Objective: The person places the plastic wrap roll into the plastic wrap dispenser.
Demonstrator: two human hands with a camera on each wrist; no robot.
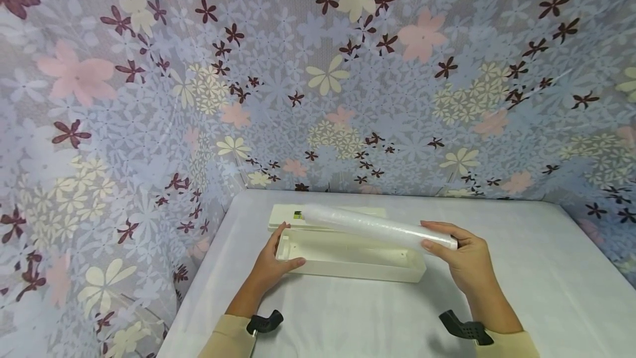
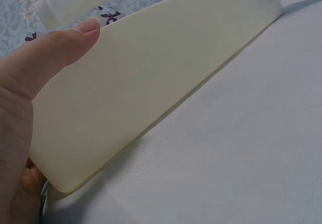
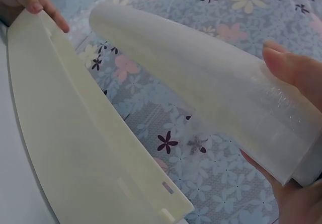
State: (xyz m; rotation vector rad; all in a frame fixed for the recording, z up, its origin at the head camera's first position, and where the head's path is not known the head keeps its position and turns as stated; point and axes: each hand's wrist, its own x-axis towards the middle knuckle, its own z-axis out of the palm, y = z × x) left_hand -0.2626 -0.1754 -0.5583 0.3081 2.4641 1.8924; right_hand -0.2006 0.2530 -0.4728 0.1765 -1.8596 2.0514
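Note:
A roll of clear plastic wrap (image 1: pixel 372 226) is held at its right end by my right hand (image 1: pixel 469 256), thumb in front and fingers behind. It slants over a long cream box (image 1: pixel 358 270) that stands open-topped on the table. My left hand (image 1: pixel 270 267) grips the box's left end, the thumb at the front wall's upper edge. In the right wrist view the roll (image 3: pixel 196 63) hangs above and apart from the box (image 3: pixel 55 103). The left wrist view shows the thumb on the box's plain outer wall (image 2: pixel 151 73).
Behind the box lies a flat cream lid (image 1: pixel 282 215), with a small green and black label (image 1: pixel 297 215) near the roll's left end. A white cloth covers the table (image 1: pixel 348 319). Floral fabric (image 1: pixel 318 98) hangs behind and at the sides.

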